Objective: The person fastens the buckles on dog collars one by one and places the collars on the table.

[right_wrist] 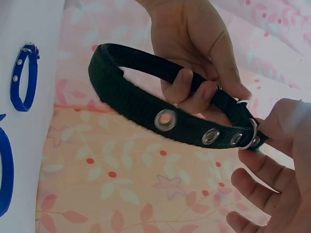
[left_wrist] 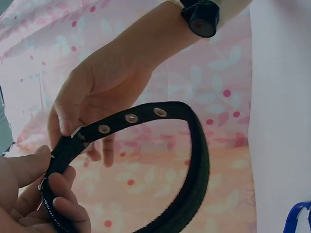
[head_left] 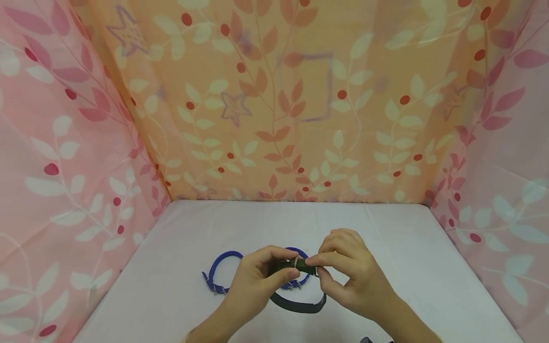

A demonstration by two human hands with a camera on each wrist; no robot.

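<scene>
A dark green collar (right_wrist: 141,119) with metal eyelets forms a loop in the air above the table, seen in all three views. My left hand (head_left: 253,276) grips its band near the metal fittings, the thumb on one side and curled fingers on the other. With thumb and forefinger, my right hand (head_left: 356,271) pinches the strap end beside a metal ring (right_wrist: 251,133). In the right wrist view the eyeletted strap runs into that ring; the very tip is partly hidden by the fingers. Both hands are close together, and the loop hangs below them in the head view.
Two blue collars lie on the white table (head_left: 171,295): one blue collar (head_left: 219,288) left of my left hand, another blue collar (head_left: 296,249) behind the hands. A dark object (head_left: 366,340) shows at the bottom edge. Patterned curtains (head_left: 274,143) enclose the table's back and sides.
</scene>
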